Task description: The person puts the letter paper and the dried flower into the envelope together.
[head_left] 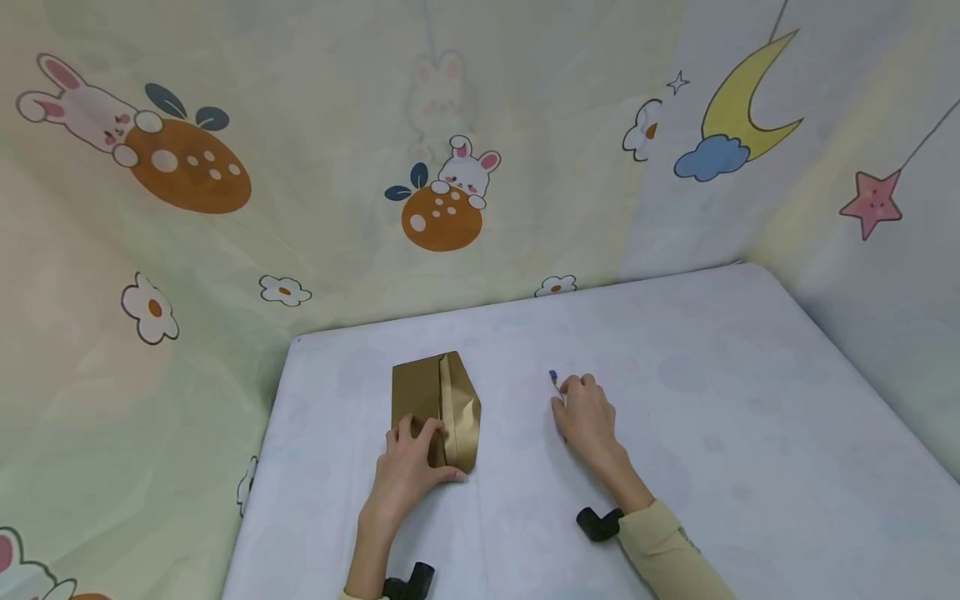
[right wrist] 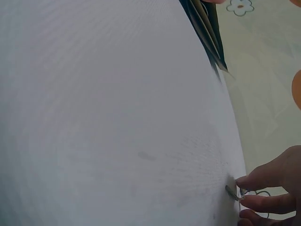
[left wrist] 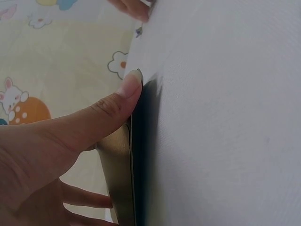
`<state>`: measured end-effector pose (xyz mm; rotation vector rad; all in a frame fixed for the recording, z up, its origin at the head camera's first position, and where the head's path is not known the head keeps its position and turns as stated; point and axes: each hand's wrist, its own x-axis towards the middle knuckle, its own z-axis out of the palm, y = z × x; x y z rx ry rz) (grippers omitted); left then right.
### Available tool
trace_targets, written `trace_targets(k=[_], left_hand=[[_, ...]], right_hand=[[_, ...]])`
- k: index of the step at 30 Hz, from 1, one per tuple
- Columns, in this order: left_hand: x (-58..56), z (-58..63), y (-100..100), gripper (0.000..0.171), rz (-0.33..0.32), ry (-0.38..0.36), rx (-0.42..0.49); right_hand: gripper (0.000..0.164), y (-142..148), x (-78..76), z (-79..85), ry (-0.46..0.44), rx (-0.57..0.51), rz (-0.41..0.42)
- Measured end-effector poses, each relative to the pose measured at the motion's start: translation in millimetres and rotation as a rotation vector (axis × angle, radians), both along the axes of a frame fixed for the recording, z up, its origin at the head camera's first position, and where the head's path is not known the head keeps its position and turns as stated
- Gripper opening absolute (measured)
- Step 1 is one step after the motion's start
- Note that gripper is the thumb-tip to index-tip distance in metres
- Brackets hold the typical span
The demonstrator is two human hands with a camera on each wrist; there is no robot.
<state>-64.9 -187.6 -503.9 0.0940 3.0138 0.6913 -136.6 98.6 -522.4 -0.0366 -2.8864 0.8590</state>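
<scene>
A gold envelope (head_left: pixel 416 387) lies on the white cloth, its flap spread out to the right. My left hand (head_left: pixel 405 475) rests on the envelope's near part, the thumb at its near edge and the other fingers spread over it. In the left wrist view, the thumb touches the rim of the envelope (left wrist: pixel 117 160). To the right, my right hand (head_left: pixel 588 421) pinches a thin sprig with a small purple flower (head_left: pixel 553 377), just above the cloth. The flower head points away from me. Fingers hide part of the stem.
White cloth covers the table (head_left: pixel 750 400). A fabric backdrop (head_left: pixel 315 167) printed with rabbits, flowers, a moon and a star rises behind it and on both sides. Black wrist mounts (head_left: pixel 598 525) sit at both wrists.
</scene>
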Motion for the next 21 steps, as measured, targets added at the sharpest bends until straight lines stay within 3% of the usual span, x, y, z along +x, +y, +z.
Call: trace_targets(k=[21], left_hand=[[-0.5,0.1,-0.5,0.067,0.006,-0.015,0.001]], right_hand=[[0.010,-0.2,-1.4,2.1,-0.021,0.021,-0.026]])
